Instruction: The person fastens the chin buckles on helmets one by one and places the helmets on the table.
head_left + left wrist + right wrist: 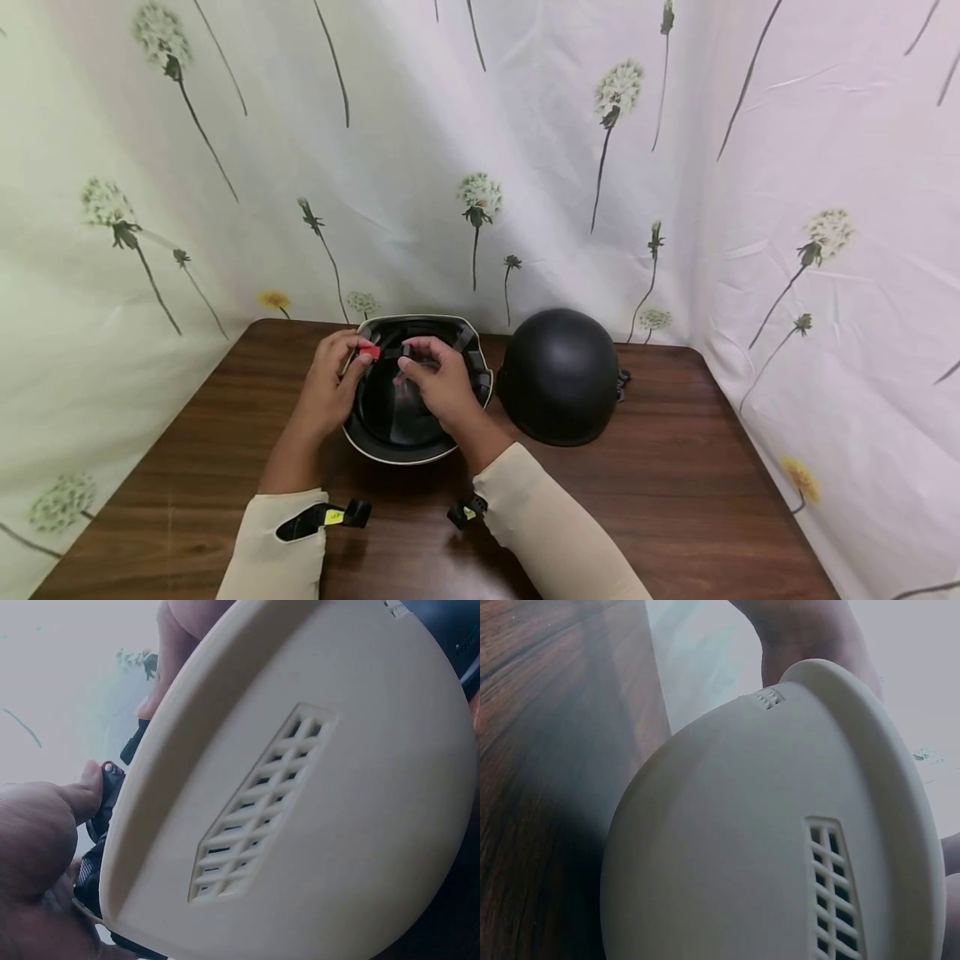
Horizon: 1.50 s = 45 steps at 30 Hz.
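Observation:
A cream helmet (400, 456) lies upside down on the table, its black inside facing up. Over its opening, my left hand (324, 379) pinches a red buckle piece (370, 352) between thumb and fingertips. Facing it, my right hand (448, 390) pinches a black buckle piece (406, 351), a short distance from the red one. In the left wrist view the helmet's vented cream shell (360, 810) fills most of the picture, with black strap parts at the rim. The right wrist view shows the shell (720, 825) from its other side and hides most of the right hand.
Close to the right of the cream helmet, a black helmet (558, 375) sits dome up, with a small black fitting at its right edge. Both stand toward the back of the brown wooden table (675, 483). A flower-printed curtain (420, 233) hangs behind and along the sides.

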Each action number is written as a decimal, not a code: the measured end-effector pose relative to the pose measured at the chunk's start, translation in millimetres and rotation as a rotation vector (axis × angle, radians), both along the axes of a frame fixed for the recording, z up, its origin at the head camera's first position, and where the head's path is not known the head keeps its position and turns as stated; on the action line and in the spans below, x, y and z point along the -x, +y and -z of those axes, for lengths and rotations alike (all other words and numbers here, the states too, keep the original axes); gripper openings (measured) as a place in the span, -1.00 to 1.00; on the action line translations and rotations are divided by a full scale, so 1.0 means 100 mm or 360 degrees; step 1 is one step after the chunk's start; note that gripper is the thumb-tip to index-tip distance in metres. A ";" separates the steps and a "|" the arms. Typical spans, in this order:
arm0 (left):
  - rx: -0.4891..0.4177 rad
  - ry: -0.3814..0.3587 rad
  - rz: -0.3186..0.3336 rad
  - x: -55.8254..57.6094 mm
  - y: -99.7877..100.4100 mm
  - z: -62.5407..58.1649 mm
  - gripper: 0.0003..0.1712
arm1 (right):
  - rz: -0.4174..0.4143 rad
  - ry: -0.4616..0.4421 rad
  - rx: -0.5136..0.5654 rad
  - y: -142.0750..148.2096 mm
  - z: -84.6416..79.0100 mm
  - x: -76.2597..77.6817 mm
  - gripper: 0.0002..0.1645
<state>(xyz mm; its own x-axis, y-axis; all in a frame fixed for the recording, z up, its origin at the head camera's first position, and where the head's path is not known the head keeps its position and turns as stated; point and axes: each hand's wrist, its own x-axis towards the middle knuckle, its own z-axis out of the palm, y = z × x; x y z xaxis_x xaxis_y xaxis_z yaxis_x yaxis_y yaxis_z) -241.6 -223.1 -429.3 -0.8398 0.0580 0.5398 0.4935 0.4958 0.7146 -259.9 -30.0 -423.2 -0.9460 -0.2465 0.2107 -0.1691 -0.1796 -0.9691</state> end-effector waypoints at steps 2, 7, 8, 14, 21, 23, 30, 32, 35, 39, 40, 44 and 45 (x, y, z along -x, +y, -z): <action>0.0003 0.0007 -0.0004 0.00 0.00 -0.01 -0.78 | 0.0000 0.0021 -0.0010 -0.01 -0.01 0.01 -0.63; -0.0003 -0.0002 -0.0015 -0.02 -0.02 -0.02 -0.79 | -0.0018 0.0009 0.0017 -0.05 -0.01 0.02 -0.63; -0.0006 -0.0001 -0.0018 -0.02 -0.02 -0.02 -0.79 | -0.0018 0.0006 0.0019 -0.05 -0.01 0.02 -0.63; -0.0013 -0.0019 -0.0011 -0.02 0.00 -0.05 -0.79 | -0.0018 -0.0042 -0.0030 -0.07 -0.02 0.00 -0.66; 0.0020 -0.0068 -0.0022 -0.02 0.03 -0.05 -0.76 | 0.0009 -0.0054 -0.0057 -0.07 -0.02 -0.03 -0.71; 0.0040 -0.0050 -0.0016 -0.01 0.03 -0.04 -0.76 | 0.0024 -0.0042 -0.0067 -0.07 -0.02 -0.03 -0.71; 0.0065 0.0048 0.0015 -0.02 0.05 -0.03 -0.77 | 0.0070 -0.0056 -0.0130 -0.09 0.00 -0.03 -0.71; 0.0064 0.0041 0.0020 -0.02 0.04 -0.03 -0.77 | 0.0074 -0.0079 -0.0138 -0.11 -0.01 -0.02 -0.71; 0.0065 0.0014 0.0037 -0.01 0.02 -0.02 -0.78 | 0.0067 -0.0120 -0.0128 -0.10 -0.04 -0.02 -0.71; 0.0038 -0.0004 0.0084 0.01 0.01 -0.03 -0.83 | 0.0034 -0.0141 -0.0101 -0.10 -0.08 -0.02 -0.73; 0.0029 -0.0020 0.0095 0.01 0.01 -0.03 -0.83 | 0.0021 -0.0147 -0.0102 -0.10 -0.08 -0.01 -0.74; 0.0006 -0.0089 0.0142 0.00 0.05 -0.04 -0.82 | 0.0005 -0.0172 -0.0134 -0.12 -0.06 -0.01 -0.77; 0.0003 -0.0108 0.0148 0.00 0.07 -0.05 -0.82 | 0.0009 -0.0179 -0.0136 -0.12 -0.06 -0.02 -0.77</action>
